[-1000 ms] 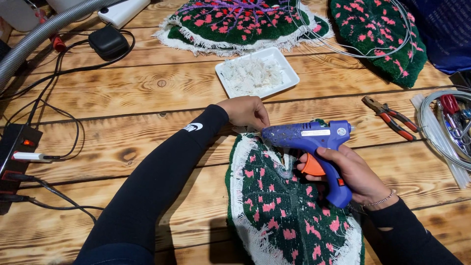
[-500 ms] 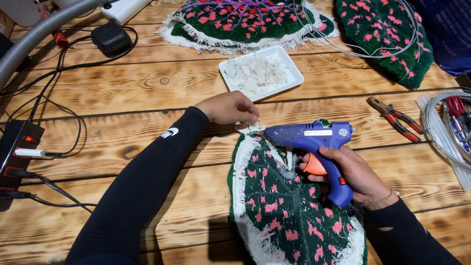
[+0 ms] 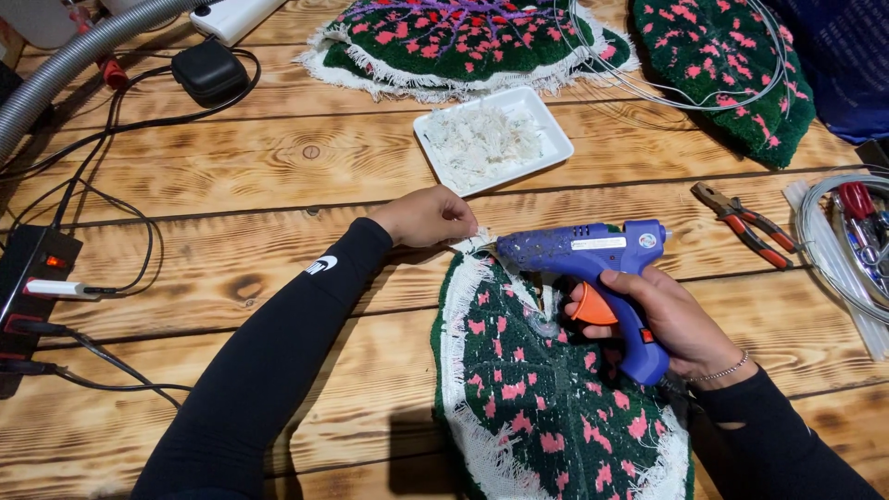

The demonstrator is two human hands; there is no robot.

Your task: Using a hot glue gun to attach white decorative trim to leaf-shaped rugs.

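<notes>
A green tufted piece with pink spots [image 3: 546,398] lies on the wooden table, its white fringed backing edge [image 3: 456,306] showing along the left side. My left hand [image 3: 428,216] pinches the frayed white edge at the piece's top tip. My right hand [image 3: 662,319] grips a blue hot glue gun [image 3: 593,255] with a finger on its orange trigger. The gun's nozzle points left, just above the top edge of the piece, close to my left fingers.
A white tray of white fibre scraps [image 3: 491,137] sits behind my hands. Two more tufted pieces [image 3: 463,37] [image 3: 732,65] lie at the back with thin wire. Red-handled pliers [image 3: 745,225] and coiled wire [image 3: 833,250] are at right. A power strip [image 3: 32,287], cables and a grey hose [image 3: 83,60] are at left.
My left hand has drawn back left along the fringe from the gun's nozzle, then settled nearer me. The glue gun has lifted slightly.
</notes>
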